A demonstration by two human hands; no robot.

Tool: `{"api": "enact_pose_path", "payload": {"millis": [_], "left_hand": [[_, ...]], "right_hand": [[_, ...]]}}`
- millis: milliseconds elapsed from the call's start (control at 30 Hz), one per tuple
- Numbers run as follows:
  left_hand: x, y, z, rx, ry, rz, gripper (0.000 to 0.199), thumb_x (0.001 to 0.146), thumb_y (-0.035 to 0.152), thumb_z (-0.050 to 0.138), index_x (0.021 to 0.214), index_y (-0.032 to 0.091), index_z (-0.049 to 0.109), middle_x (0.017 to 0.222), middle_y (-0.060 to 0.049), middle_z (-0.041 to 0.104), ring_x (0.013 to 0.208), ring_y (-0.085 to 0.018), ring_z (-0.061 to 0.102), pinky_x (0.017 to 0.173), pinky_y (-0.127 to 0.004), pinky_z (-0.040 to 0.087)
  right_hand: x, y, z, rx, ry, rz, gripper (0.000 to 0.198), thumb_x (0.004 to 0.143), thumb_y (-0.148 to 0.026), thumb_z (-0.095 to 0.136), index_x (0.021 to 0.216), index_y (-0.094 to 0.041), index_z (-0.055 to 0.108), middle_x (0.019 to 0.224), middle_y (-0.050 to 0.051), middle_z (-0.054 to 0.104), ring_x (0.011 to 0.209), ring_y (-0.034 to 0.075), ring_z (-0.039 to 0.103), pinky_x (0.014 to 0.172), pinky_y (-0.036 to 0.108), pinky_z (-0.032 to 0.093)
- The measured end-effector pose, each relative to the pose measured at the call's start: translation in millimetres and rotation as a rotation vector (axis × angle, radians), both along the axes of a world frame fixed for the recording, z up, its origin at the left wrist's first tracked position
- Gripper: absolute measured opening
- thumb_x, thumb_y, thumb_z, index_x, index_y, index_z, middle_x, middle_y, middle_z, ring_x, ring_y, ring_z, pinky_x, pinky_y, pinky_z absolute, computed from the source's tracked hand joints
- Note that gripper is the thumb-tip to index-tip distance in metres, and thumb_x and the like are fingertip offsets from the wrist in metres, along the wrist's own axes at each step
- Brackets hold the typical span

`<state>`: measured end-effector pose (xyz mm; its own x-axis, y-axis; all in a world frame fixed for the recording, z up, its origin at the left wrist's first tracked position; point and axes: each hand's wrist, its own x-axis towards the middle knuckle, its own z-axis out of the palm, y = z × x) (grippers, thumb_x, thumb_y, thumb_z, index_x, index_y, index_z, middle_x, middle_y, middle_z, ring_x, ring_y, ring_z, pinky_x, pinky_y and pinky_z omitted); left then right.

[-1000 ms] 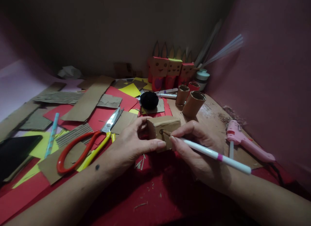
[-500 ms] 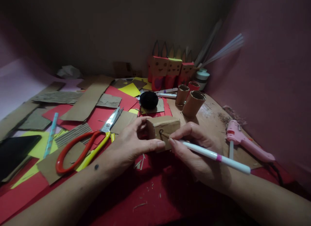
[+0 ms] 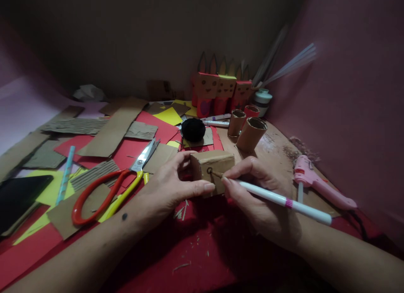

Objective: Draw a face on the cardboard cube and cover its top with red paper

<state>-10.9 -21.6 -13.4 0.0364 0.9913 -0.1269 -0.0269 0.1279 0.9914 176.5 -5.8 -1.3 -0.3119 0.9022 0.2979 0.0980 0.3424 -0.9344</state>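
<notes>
My left hand [image 3: 176, 179] grips a small cardboard box [image 3: 217, 162] by its left side, the thumb pressed along its front face. A small dark ring is drawn on that face. In my right hand [image 3: 252, 192] is a white marker pen [image 3: 268, 191] with a purple band, pinched near its tip. The pen's tip meets the box at or just beside the ring; my fingers partly hide the box's right edge.
Scissors [image 3: 121, 172] with red and yellow handles lie left, among cardboard and coloured paper [image 3: 168, 116]. Behind the box sits a black round fuzzy thing [image 3: 193, 130]. Cardboard tubes [image 3: 251, 134], box figures with faces [image 3: 208, 87] and a pink glue gun [image 3: 315, 181] stand or lie to the right.
The pen has shifted slightly to the right with my right hand. The curved mark on the box has become a closed ring. My left hand keeps its hold.
</notes>
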Motion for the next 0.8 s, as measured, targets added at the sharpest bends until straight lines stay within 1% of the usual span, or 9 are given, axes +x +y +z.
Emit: {"api": "enact_pose_path", "payload": {"millis": [200, 367, 500, 633, 800], "left_hand": [[0.6, -1.3, 1.1, 0.001, -0.019, -0.005, 0.053, 0.068, 0.027, 0.087, 0.114, 0.022, 0.061, 0.115, -0.009, 0.07, 0.113, -0.034, 0.066, 0.094, -0.048, 0.052], [2.8, -2.1, 2.6, -0.019, -0.016, 0.013, 0.055, 0.066, 0.026, 0.087, 0.115, 0.022, 0.061, 0.118, -0.009, 0.069, 0.115, -0.036, 0.065, 0.093, -0.048, 0.052], [3.1, -1.5, 2.1, -0.008, -0.035, 0.014, 0.054, 0.065, 0.027, 0.088, 0.112, 0.022, 0.061, 0.117, -0.009, 0.07, 0.114, -0.036, 0.066, 0.094, -0.049, 0.052], [2.5, -0.8, 0.4, -0.011, -0.032, 0.008, 0.052, 0.065, 0.027, 0.088, 0.109, 0.022, 0.061, 0.114, -0.008, 0.069, 0.114, -0.036, 0.065, 0.094, -0.049, 0.051], [1.4, -0.6, -1.1, -0.002, -0.027, 0.002, 0.054, 0.067, 0.028, 0.088, 0.113, 0.023, 0.062, 0.113, -0.008, 0.069, 0.111, -0.034, 0.066, 0.094, -0.05, 0.052]], "right_hand": [[0.2, 0.9, -0.1, 0.034, 0.014, -0.007, 0.01, 0.082, -0.023, 0.066, 0.073, -0.021, 0.061, 0.056, -0.004, 0.055, 0.046, 0.009, 0.047, 0.041, 0.019, 0.036], [0.7, 0.5, -0.7, 0.012, 0.0, -0.017, 0.009, 0.082, -0.025, 0.067, 0.075, -0.021, 0.061, 0.058, -0.004, 0.056, 0.047, 0.009, 0.047, 0.042, 0.019, 0.037], [1.5, 1.3, -1.6, 0.043, -0.011, -0.021, 0.009, 0.082, -0.025, 0.066, 0.075, -0.021, 0.062, 0.059, -0.003, 0.057, 0.048, 0.009, 0.048, 0.043, 0.02, 0.037], [1.5, 1.3, -3.6, 0.012, -0.01, 0.005, 0.009, 0.083, -0.026, 0.066, 0.076, -0.022, 0.061, 0.059, -0.003, 0.056, 0.048, 0.01, 0.047, 0.043, 0.02, 0.037], [0.3, 0.5, -3.4, -0.005, 0.011, 0.026, 0.009, 0.083, -0.025, 0.067, 0.077, -0.023, 0.061, 0.059, -0.004, 0.055, 0.048, 0.01, 0.046, 0.042, 0.022, 0.035]]}}
